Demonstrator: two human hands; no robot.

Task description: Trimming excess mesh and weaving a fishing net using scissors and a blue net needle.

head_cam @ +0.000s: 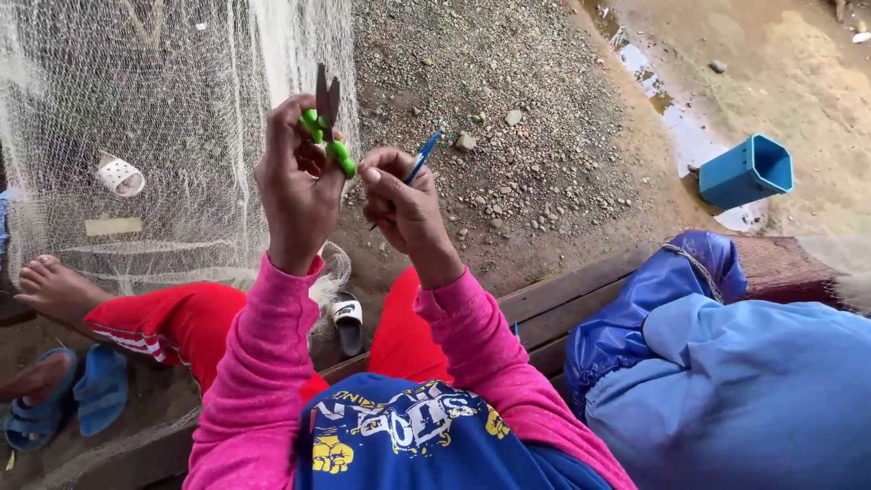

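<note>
Left hand (295,181) grips green-handled scissors (327,127), blades up, fingers thru the loops. Right hand (404,204) pinches a blue netting needle (422,161) btwn thumb & fingers, just beside the scissors. White fishing net (154,118) hangs at left over gravel ground (526,109); blue container (746,171) well apart, near ground's right edge.

Container: blue plastic tub (747,171), tipped on muddy ground
Footwear: blue sandals (68,397); black-and-white slipper (347,324)
Seat: wooden bench (553,308)
Ground: gravel (508,82), puddle (676,122)
</note>
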